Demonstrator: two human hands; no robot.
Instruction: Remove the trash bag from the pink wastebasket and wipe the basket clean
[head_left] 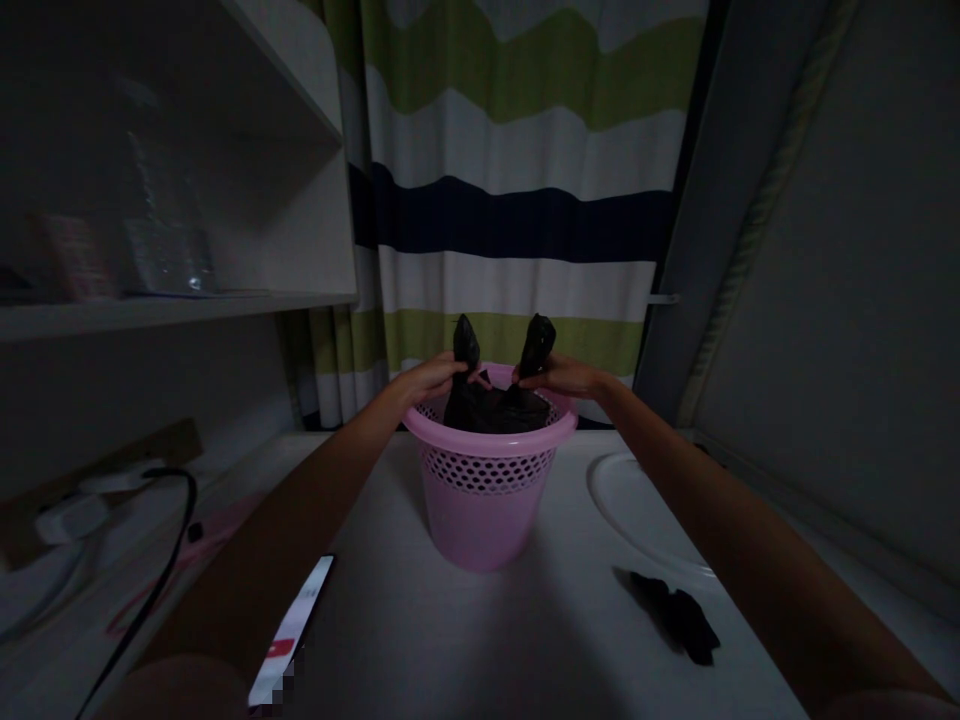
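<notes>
A pink basket with a band of holes below its rim stands upright on the white table. Inside its mouth sits a black plastic bag, with two handle loops rising above the rim. My left hand pinches the left loop at its base, over the left side of the rim. Over the right side, my right hand grips the other loop between thumb and fingers. The lower part of the bag is hidden by the basket wall.
A lit phone lies at the front left, near a black cable and plugs. A black crumpled piece and a round white lid or tray are at the right. Shelves overhang the left; a curtain hangs behind.
</notes>
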